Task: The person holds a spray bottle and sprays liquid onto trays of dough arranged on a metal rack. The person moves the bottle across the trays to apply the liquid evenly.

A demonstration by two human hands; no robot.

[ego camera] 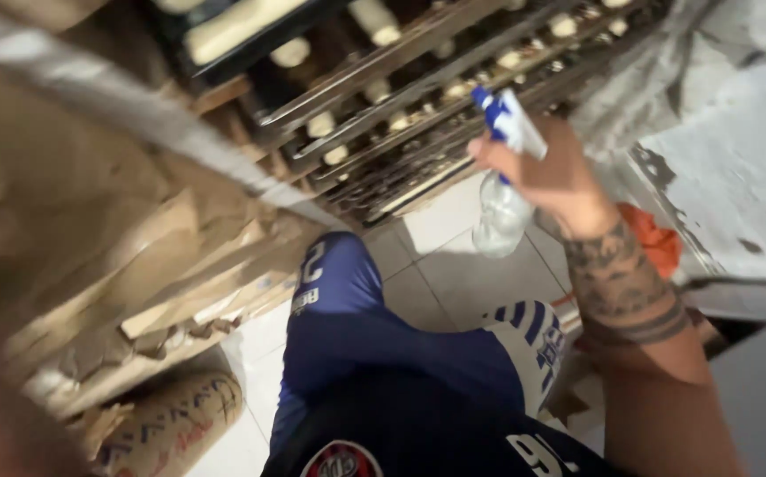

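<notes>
My right hand [546, 172] grips a clear spray bottle [500, 212] with a blue and white trigger head, held in front of a dark wire rack [418, 97] filled with bottles lying on their sides. The nozzle points up and to the left, toward the rack. My forearm runs down to the lower right. A blurred shape at the lower left corner may be my left arm; my left hand itself is not visible.
Stacked cardboard boxes [127, 256] fill the left. A brown paper sack [175, 424] lies on the white tiled floor [454, 265]. An orange cloth [657, 243] sits by a worn white wall [736, 159] on the right. My blue shorts and dark jersey fill the bottom.
</notes>
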